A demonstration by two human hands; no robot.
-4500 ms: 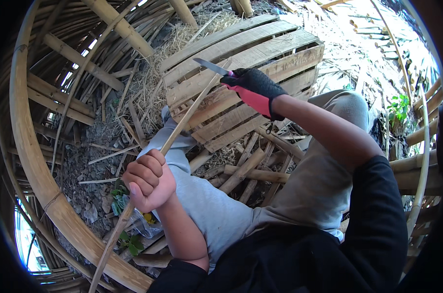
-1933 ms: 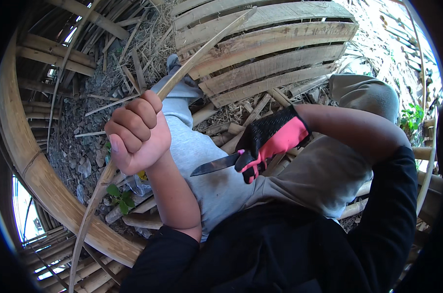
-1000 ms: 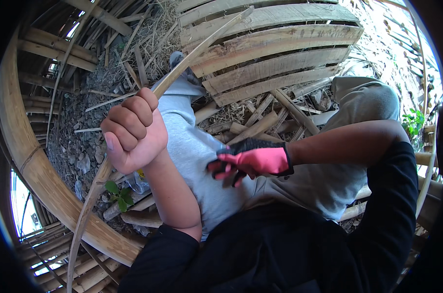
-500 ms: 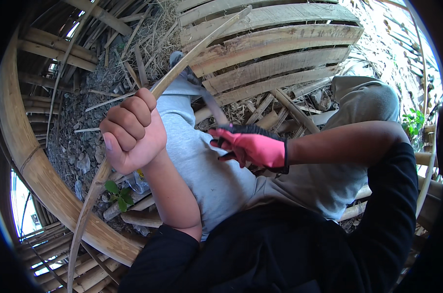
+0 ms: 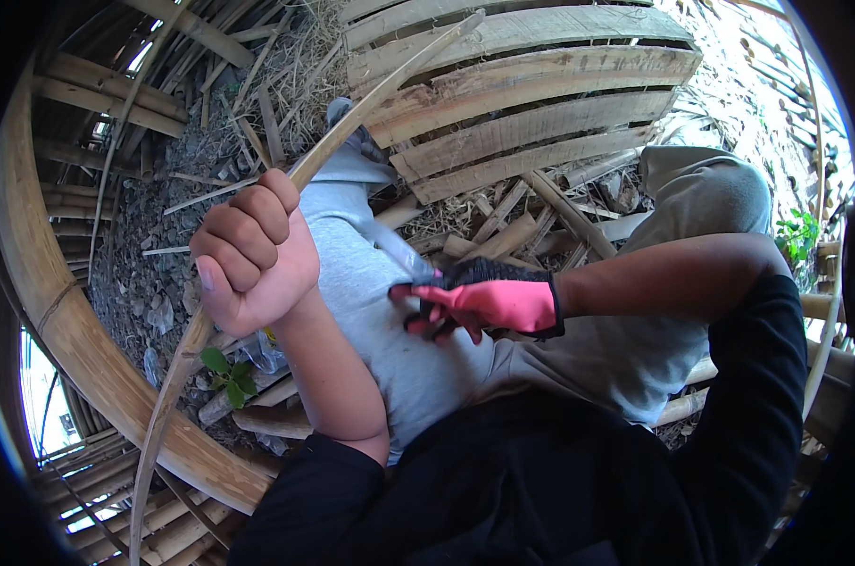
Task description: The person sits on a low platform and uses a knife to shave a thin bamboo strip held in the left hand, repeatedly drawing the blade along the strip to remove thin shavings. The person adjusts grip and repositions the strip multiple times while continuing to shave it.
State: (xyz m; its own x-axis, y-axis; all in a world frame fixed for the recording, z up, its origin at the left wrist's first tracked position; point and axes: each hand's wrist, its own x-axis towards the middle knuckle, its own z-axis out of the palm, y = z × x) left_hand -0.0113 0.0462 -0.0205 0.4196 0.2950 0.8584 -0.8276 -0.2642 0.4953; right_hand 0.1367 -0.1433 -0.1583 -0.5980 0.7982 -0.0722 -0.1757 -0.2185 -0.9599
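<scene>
In the head view, the bare left hand (image 5: 256,241) clenches a long bamboo strip (image 5: 371,102) that slants up before a slatted wooden pallet (image 5: 531,75); the gloved right hand (image 5: 489,300) grips a blurred knife (image 5: 401,251) over the left thigh (image 5: 361,340).

Left of the slatted wooden panel (image 5: 540,77), dry straw (image 5: 309,80) borders grey, stony soil (image 5: 130,250), backed by a bamboo-pole wall (image 5: 116,83). Right of the panel, harsh sunlight whitens littered ground (image 5: 724,94) near 1 leafy plant (image 5: 798,236).
</scene>
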